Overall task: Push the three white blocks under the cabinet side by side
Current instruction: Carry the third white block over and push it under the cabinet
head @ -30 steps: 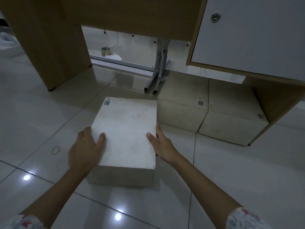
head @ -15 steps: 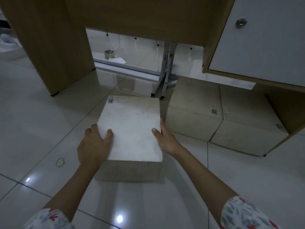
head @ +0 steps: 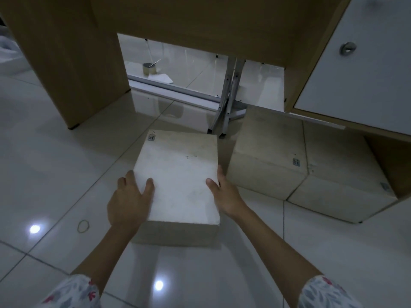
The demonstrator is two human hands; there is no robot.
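The third block (head: pixel 178 181) sits on the floor (head: pixel 55 170) at frame centre, left of two blocks (head: pixel 269 158) already beneath the cabinet (head: pixel 355 63). Left hand (head: pixel 130 203) and right hand (head: pixel 224 194) clamp its opposite sides, fingers closed on it, arms extended, probably to steer it alongside.

Left hand (head: pixel 130 202) and right hand (head: pixel 225 193) gripping opposite sides of near white block (head: pixel 178 174), two other white blocks (head: pixel 270 156) (head: pixel 340 174) side by side under cabinet (head: pixel 360 63), tiled floor (head: pixel 55 170)
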